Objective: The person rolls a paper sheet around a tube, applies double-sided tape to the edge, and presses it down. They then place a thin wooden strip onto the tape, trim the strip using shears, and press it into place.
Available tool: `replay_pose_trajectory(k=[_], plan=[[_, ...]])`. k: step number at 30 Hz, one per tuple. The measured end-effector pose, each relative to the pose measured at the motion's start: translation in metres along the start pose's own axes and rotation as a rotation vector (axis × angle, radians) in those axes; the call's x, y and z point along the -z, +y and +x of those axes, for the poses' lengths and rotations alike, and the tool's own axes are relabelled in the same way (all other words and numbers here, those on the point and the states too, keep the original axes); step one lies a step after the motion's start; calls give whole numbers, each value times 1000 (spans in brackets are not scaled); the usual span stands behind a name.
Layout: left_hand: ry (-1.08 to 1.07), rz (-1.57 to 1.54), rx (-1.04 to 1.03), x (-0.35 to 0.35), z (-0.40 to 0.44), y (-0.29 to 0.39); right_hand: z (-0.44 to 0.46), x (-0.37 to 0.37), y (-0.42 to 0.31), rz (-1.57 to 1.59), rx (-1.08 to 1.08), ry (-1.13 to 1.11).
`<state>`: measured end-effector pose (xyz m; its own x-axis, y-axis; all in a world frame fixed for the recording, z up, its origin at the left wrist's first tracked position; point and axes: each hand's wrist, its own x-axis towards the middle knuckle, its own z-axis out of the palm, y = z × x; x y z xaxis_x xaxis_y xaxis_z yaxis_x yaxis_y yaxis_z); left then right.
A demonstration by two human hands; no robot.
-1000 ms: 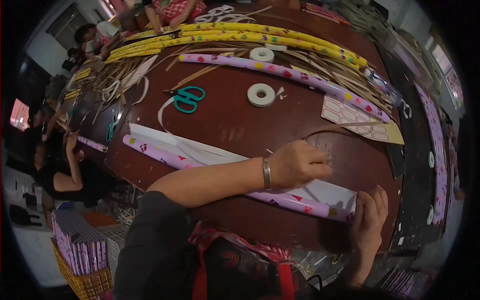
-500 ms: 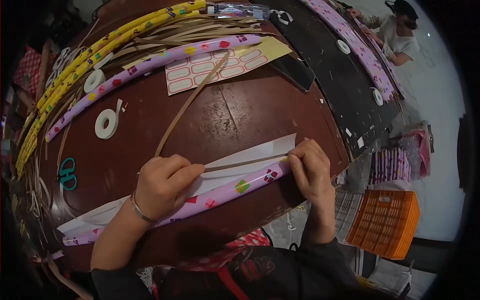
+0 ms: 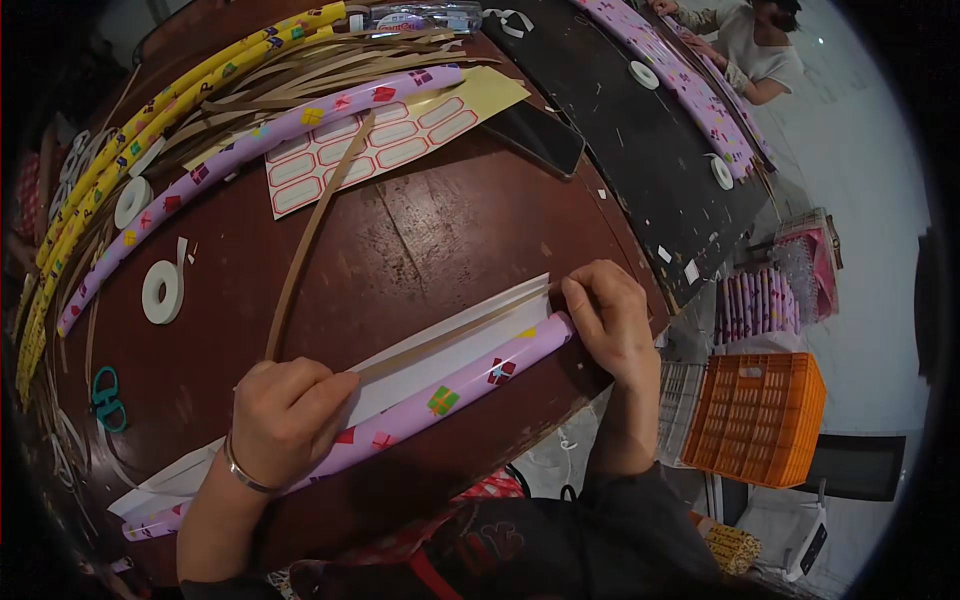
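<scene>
A roll of lilac gift wrap (image 3: 440,402) printed with coloured gift boxes lies along the table's near side. Its white inner face (image 3: 400,367) shows as a flap on the far side. Over that flap a narrow brown strip (image 3: 455,332) runs between my hands. My left hand (image 3: 290,415) is closed around the strip, and the strip's long tail (image 3: 318,225) passes from it up the table. At the roll's right end, my right hand (image 3: 608,315) pinches the strip's end; its fingertips partly hide the contact.
Beyond lie a second lilac roll (image 3: 300,118), a label sheet (image 3: 365,150), a phone (image 3: 535,138), yellow rolls (image 3: 150,125) and many brown strips (image 3: 300,75). A white tape roll (image 3: 163,292) and green scissors (image 3: 108,400) are left. An orange crate (image 3: 760,420) stands right. A co-worker (image 3: 755,50) is far right.
The camera view has shifted, moving the table's things left in the picture. The strip now lies farther from the roll, over the white flap. My right hand has moved slightly off the roll's end.
</scene>
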<state>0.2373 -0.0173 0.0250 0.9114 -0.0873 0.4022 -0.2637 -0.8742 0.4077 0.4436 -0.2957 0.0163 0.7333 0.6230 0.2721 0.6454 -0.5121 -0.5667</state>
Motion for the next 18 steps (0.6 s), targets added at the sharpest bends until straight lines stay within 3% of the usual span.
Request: replay_pose_trajectory(k=[18], plan=[[-42,37,22,-2,1,-1,10,-5,7,-87,113,-9]])
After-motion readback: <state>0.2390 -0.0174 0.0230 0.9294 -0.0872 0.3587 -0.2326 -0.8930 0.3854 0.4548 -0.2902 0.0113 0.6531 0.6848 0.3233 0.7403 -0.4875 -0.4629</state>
